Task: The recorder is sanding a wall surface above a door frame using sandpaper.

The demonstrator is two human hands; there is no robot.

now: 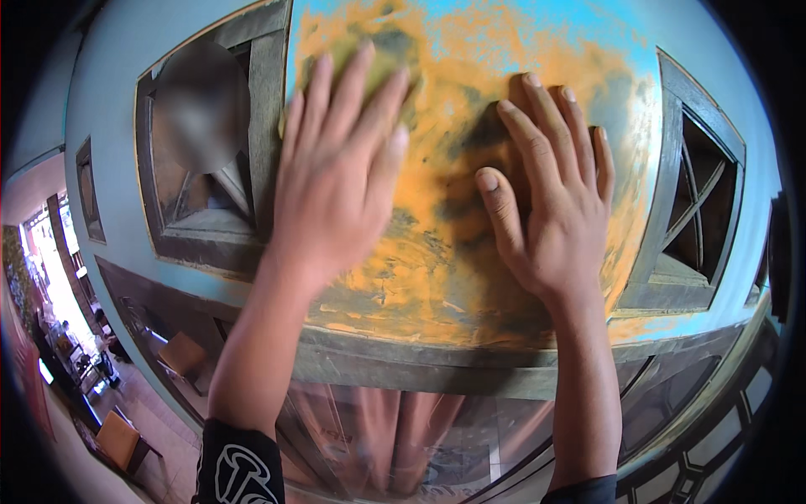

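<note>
A wall panel with patchy orange filler and bright blue paint fills the middle of the view, with dark stains across it. My left hand, slightly blurred, lies over a yellowish-green pad or sheet and presses it flat against the panel's upper left; whether this is sandpaper or a sponge cannot be told. My right hand rests on the panel's right part, fingers spread, holding nothing.
Wooden-framed openings flank the panel, a left frame and a right frame. Below run a wooden ledge and glass with pink curtains. Chairs, one with an orange back, stand on the floor far below left.
</note>
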